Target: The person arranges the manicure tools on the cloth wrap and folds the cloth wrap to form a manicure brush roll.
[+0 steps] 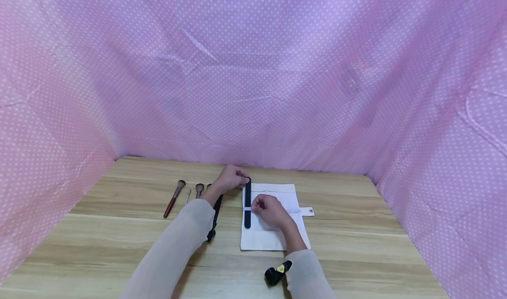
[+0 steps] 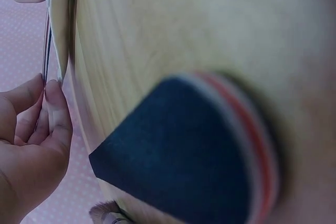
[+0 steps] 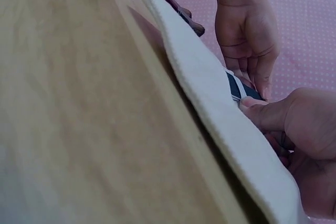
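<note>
1. The black nail file (image 1: 247, 202) lies on the left part of the white cloth roll (image 1: 273, 233), under its thin elastic band (image 1: 295, 210).
2. My left hand (image 1: 231, 179) pinches the far end of the file with curled fingers; my right hand (image 1: 268, 209) pinches the band just beside the file's middle.
3. I judge the file light, stiff and a little rough; the ends give the best hold.
4. The roll holds only this file; 3 brushes (image 1: 174, 198) lie left of my fingers on the table (image 1: 356, 246).

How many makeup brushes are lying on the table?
3 show. One long red-handled brush lies far left, a thin small one lies beside it, and a third lies next to the left sleeve. That arm may hide more.
</note>
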`<action>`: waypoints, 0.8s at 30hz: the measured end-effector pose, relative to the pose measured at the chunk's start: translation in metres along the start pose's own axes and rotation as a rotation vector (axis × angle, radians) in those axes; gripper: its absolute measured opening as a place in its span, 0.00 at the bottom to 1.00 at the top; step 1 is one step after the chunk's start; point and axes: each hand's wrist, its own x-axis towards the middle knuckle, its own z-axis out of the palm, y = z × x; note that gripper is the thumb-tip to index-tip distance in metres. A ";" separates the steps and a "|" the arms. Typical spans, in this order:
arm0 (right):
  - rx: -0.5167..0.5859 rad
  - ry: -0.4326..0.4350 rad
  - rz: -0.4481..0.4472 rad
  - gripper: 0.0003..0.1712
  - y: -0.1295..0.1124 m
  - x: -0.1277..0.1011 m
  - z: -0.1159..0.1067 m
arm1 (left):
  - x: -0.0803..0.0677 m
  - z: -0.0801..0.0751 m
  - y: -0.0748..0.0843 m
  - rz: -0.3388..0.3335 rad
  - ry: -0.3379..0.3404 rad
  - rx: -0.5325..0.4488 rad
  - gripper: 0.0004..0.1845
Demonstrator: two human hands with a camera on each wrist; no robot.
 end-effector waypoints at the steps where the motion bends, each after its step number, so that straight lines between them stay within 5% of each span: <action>1: -0.001 -0.002 0.003 0.04 0.000 0.000 0.000 | 0.000 0.000 0.000 0.001 -0.004 0.006 0.05; 24: -0.032 0.019 0.019 0.04 0.000 0.001 0.003 | -0.010 -0.006 -0.001 0.091 -0.185 0.233 0.02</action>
